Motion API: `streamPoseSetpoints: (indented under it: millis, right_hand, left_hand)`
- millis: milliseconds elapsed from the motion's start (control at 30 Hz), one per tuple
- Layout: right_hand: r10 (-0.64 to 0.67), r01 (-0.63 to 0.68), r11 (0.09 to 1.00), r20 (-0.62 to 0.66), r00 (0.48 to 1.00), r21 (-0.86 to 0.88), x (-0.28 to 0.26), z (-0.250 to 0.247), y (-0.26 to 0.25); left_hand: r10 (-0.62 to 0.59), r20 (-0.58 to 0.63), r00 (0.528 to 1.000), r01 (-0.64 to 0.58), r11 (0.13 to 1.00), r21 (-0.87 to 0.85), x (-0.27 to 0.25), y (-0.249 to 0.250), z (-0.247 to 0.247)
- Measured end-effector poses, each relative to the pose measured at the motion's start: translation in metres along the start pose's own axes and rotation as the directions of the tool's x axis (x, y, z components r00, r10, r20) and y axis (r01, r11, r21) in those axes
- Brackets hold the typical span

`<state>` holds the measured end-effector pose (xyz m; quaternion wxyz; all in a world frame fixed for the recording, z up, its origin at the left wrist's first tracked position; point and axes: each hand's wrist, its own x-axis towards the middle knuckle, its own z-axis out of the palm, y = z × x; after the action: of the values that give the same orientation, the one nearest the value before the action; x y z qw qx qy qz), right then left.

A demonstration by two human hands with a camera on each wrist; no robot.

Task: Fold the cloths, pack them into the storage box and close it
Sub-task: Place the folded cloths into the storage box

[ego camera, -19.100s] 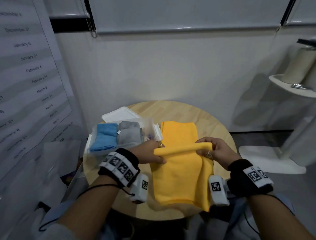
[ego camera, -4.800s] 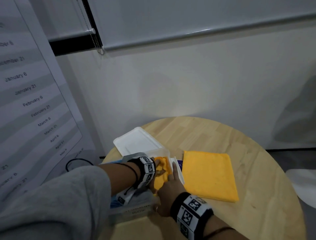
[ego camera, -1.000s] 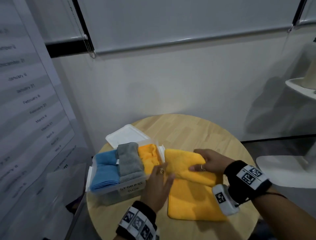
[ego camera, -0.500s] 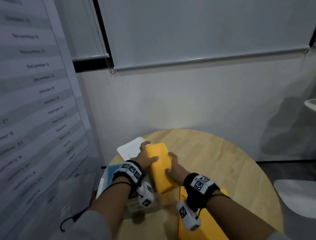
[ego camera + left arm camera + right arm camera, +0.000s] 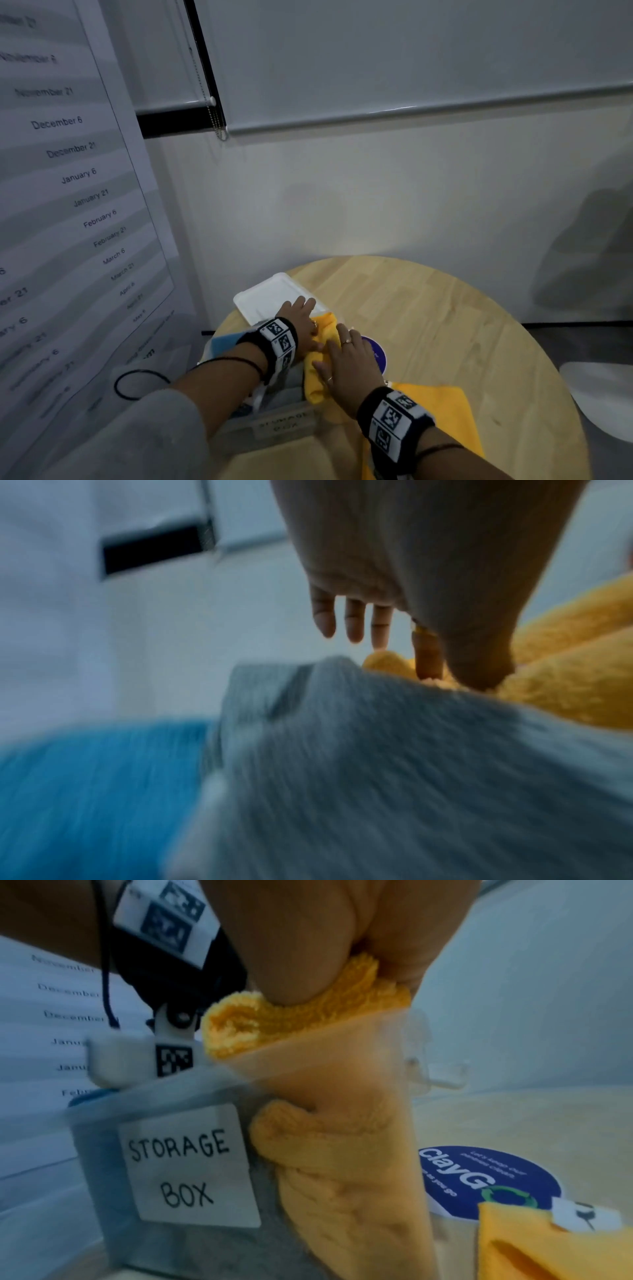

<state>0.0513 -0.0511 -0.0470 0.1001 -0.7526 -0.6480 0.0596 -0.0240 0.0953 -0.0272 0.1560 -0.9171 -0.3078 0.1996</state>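
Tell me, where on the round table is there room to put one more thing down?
The far and right part of the table is bare wood, between the wall, the blue sticker and the yellow cloth lying flat. The left side is crowded: the storage box, its lid behind, and both hands pressing cloth in.

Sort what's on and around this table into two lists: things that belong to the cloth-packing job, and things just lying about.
Belongs to the job:
storage box
white lid
yellow cloth being pressed in
yellow cloth on the table
grey cloth
blue cloth

Just lying about:
round blue sticker
wall calendar
blind cord
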Motion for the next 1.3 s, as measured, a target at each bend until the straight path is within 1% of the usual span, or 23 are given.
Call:
streamPoseSetpoints:
  millis: [33, 100, 167, 233, 300, 333, 367, 400, 467, 500, 533, 567, 600, 700, 767, 800, 867, 933, 1000, 1100, 1200, 1267, 1300]
  right_hand:
    - [-0.068, 0.068, 0.998, -0.031, 0.997, -0.020, -0.008, -0.005, 0.001]
    - [-0.213, 0.209, 0.975, -0.041, 0.976, -0.076, -0.025, -0.005, 0.004]
    - [-0.289, 0.298, 0.949, 0.090, 0.953, -0.104, -0.038, 0.002, 0.008]
    - [-0.287, 0.312, 0.939, 0.168, 0.943, -0.144, -0.038, 0.000, 0.009]
    - [-0.320, 0.365, 0.911, 0.229, 0.919, -0.191, -0.030, -0.007, 0.008]
    - [-0.323, 0.382, 0.901, 0.269, 0.907, -0.206, -0.024, -0.010, 0.006]
    - [-0.315, 0.386, 0.899, 0.305, 0.899, -0.209, -0.019, -0.010, 0.005]
    - [-0.318, 0.397, 0.892, 0.326, 0.890, -0.215, -0.015, -0.008, 0.005]
    - [-0.320, 0.414, 0.885, 0.366, 0.874, -0.212, -0.009, -0.006, 0.003]
    - [-0.319, 0.414, 0.888, 0.382, 0.868, -0.199, -0.004, -0.003, 0.003]
    - [-0.310, 0.406, 0.896, 0.403, 0.861, -0.181, 0.000, 0.002, 0.003]
    - [-0.309, 0.402, 0.902, 0.412, 0.857, -0.158, 0.004, 0.005, 0.003]
    - [-0.311, 0.395, 0.909, 0.411, 0.857, -0.136, 0.006, 0.005, 0.003]
    - [-0.318, 0.371, 0.926, 0.390, 0.864, -0.067, 0.007, 0.003, 0.005]
    - [-0.317, 0.368, 0.929, 0.419, 0.851, -0.045, 0.008, 0.002, 0.006]
    - [-0.317, 0.368, 0.929, 0.434, 0.843, -0.036, 0.009, 0.002, 0.006]
    - [-0.310, 0.364, 0.931, 0.454, 0.835, -0.035, 0.012, 0.002, 0.007]
    - [-0.298, 0.364, 0.930, 0.465, 0.834, -0.056, 0.014, 0.002, 0.007]
    - [-0.273, 0.351, 0.932, 0.457, 0.846, -0.093, 0.012, 0.004, 0.007]
    - [-0.275, 0.339, 0.933, 0.365, 0.889, -0.122, -0.002, 0.004, 0.009]
    - [-0.297, 0.294, 0.955, 0.212, 0.931, 0.047, -0.025, 0.009, 0.027]
    - [-0.269, 0.255, 0.951, 0.065, 0.961, 0.176, -0.047, 0.013, 0.048]
    - [-0.249, 0.236, 0.950, 0.042, 0.968, 0.204, -0.060, 0.016, 0.061]
  left_hand:
    - [0.024, -0.028, 0.999, -0.023, 1.000, 0.014, -0.002, 0.001, -0.003]
    - [0.079, 0.000, 0.997, -0.078, 0.991, -0.107, -0.003, 0.002, -0.006]
    - [0.163, 0.129, 0.978, -0.126, 0.959, -0.255, -0.004, 0.004, -0.003]
    - [0.174, 0.221, 0.960, -0.115, 0.960, -0.254, -0.003, 0.005, 0.001]
    - [0.123, 0.187, 0.975, -0.089, 0.979, -0.184, -0.003, 0.008, 0.015]
    - [0.107, 0.096, 0.990, -0.092, 0.984, -0.151, -0.001, 0.008, 0.027]
    - [0.097, 0.104, 0.990, -0.084, 0.988, -0.130, -0.005, 0.008, 0.035]
    - [0.059, 0.212, 0.975, -0.028, 0.989, -0.145, -0.005, 0.008, 0.046]
    - [0.054, 0.065, 0.996, -0.041, 0.981, -0.189, 0.016, 0.009, 0.088]
    - [0.030, 0.076, 0.997, -0.018, 0.987, -0.161, 0.015, 0.009, 0.093]
    - [0.041, 0.126, 0.991, -0.024, 0.991, -0.131, 0.008, 0.011, 0.083]
    - [0.112, 0.138, 0.984, -0.101, 0.991, -0.087, 0.005, 0.012, 0.074]
    - [0.154, 0.076, 0.985, -0.149, 0.986, -0.069, 0.006, 0.012, 0.074]
    - [0.158, 0.153, 0.976, -0.152, 0.987, -0.046, 0.011, 0.017, 0.065]
    - [0.183, 0.138, 0.973, -0.178, 0.983, -0.051, 0.012, 0.016, 0.076]
    - [0.198, 0.045, 0.979, -0.196, 0.980, -0.045, 0.015, 0.016, 0.083]
    - [0.177, 0.064, 0.982, -0.171, 0.982, -0.080, 0.010, 0.015, 0.080]
    - [0.195, 0.075, 0.978, -0.195, 0.981, -0.011, 0.012, 0.014, 0.078]
    - [0.209, 0.129, 0.969, -0.202, 0.977, -0.064, 0.009, 0.013, 0.080]
    - [0.195, 0.127, 0.972, -0.193, 0.981, -0.031, 0.005, 0.015, 0.062]
    - [0.202, 0.104, 0.974, -0.194, 0.977, -0.084, -0.006, 0.007, 0.025]
    - [0.157, 0.013, 0.988, -0.152, 0.972, -0.178, -0.023, 0.006, 0.001]
    - [0.111, -0.071, 0.991, -0.125, 0.961, -0.247, -0.034, 0.008, -0.006]
